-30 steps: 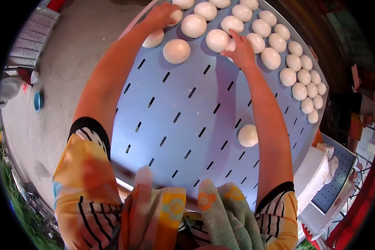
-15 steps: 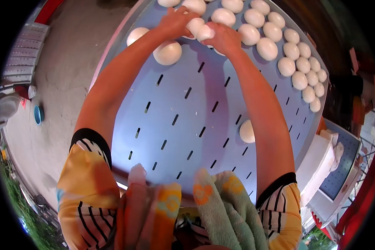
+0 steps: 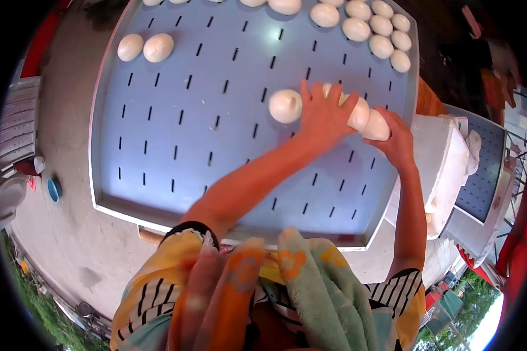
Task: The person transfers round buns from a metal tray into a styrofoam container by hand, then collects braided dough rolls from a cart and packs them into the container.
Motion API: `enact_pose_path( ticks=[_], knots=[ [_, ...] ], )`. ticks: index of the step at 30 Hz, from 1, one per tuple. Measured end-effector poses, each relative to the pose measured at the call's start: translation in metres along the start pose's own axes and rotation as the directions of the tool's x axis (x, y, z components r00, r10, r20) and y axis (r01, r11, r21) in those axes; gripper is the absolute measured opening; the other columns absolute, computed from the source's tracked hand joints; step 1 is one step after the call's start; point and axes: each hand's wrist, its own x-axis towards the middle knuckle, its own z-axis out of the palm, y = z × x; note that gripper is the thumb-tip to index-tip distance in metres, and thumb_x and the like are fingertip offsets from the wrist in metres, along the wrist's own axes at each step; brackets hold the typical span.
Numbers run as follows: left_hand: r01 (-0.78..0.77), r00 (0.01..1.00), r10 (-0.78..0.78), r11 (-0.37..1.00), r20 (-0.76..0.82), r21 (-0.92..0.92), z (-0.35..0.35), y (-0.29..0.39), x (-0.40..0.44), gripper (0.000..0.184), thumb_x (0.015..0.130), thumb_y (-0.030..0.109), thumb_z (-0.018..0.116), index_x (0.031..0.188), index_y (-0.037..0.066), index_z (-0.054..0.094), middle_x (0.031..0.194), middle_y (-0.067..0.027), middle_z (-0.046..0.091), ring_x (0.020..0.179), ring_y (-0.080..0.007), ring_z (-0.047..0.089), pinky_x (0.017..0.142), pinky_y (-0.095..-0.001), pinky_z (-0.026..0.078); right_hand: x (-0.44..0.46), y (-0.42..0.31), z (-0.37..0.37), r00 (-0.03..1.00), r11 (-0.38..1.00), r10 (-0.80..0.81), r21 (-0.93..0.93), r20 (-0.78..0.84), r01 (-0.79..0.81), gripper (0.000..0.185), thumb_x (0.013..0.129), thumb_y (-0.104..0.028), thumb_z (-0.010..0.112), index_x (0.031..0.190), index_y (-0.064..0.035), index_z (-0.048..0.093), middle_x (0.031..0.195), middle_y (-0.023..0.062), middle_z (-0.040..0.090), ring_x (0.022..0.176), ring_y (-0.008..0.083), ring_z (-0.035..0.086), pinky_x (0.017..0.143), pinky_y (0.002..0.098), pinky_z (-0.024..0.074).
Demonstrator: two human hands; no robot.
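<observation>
My left hand point(image 3: 328, 118) curves palm-down over large white eggs, its fingers partly spread around them. One egg point(image 3: 358, 114) shows beside its fingers, and part of another peeks out beyond the fingertips. My right hand point(image 3: 398, 139) is wrapped round the outer side of an egg point(image 3: 376, 126) that touches the one by my left hand. A loose egg point(image 3: 286, 106) lies just left of my left hand. The palms and fingers hide part of the eggs. All of this is over a blue slotted tray point(image 3: 158, 205).
More eggs point(image 3: 356, 29) cluster in the tray's far right corner, with several along the far edge. A pair of eggs point(image 3: 158, 47) lies at the far left. A raised rim point(image 3: 92, 146) borders the tray. White foam boxes point(image 3: 433, 169) and another slotted tray point(image 3: 483, 164) stand to the right.
Both hands have moved from the far edge toward the tray's right side, with eggs between them. The view has shifted, showing more of the tray's near and left sides.
</observation>
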Motion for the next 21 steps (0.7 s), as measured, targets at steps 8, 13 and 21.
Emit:
enact_pose_path(
  ticks=[8, 13, 21],
  knots=[
    [0.063, 0.971, -0.151, 0.91, 0.186, 0.41, 0.032, 0.022, -0.054, 0.095, 0.071, 0.057, 0.077, 0.152, 0.031, 0.036, 0.156, -0.0127, 0.033, 0.145, -0.0411, 0.022, 0.112, -0.0707, 0.009, -0.035, 0.091, 0.072, 0.997, 0.973, -0.002, -0.229, 0.075, 0.019, 0.082, 0.066, -0.038, 0.086, 0.138, -0.0217, 0.051, 0.115, 0.0042, 0.064, 0.107, 0.0262, 0.061, 0.085, 0.0386, 0.0529],
    [0.248, 0.891, -0.328, 0.931, 0.315, 0.27, -0.009, -0.069, -0.04, 0.088, 0.071, 0.022, 0.083, 0.148, 0.032, 0.041, 0.153, -0.0092, 0.036, 0.14, -0.0405, 0.032, 0.11, -0.0582, 0.034, -0.03, 0.087, 0.062, 0.987, 0.977, -0.026, -0.205, 0.158, 0.059, 0.083, 0.067, -0.039, 0.086, 0.14, -0.0232, 0.049, 0.115, 0.0041, 0.062, 0.109, 0.0252, 0.06, 0.085, 0.0394, 0.0525],
    [-0.098, 0.941, -0.034, 0.926, 0.337, 0.366, -0.015, -0.075, -0.048, 0.096, 0.061, 0.014, 0.088, 0.145, 0.027, 0.044, 0.148, -0.0068, 0.044, 0.135, -0.0346, 0.039, 0.105, -0.0481, 0.044, -0.027, 0.097, 0.051, 0.931, 0.898, -0.218, -0.313, 0.294, 0.309, 0.09, 0.061, -0.029, 0.088, 0.141, -0.0266, 0.048, 0.114, 0.0007, 0.06, 0.107, 0.024, 0.059, 0.088, 0.0386, 0.0504]
  ],
)
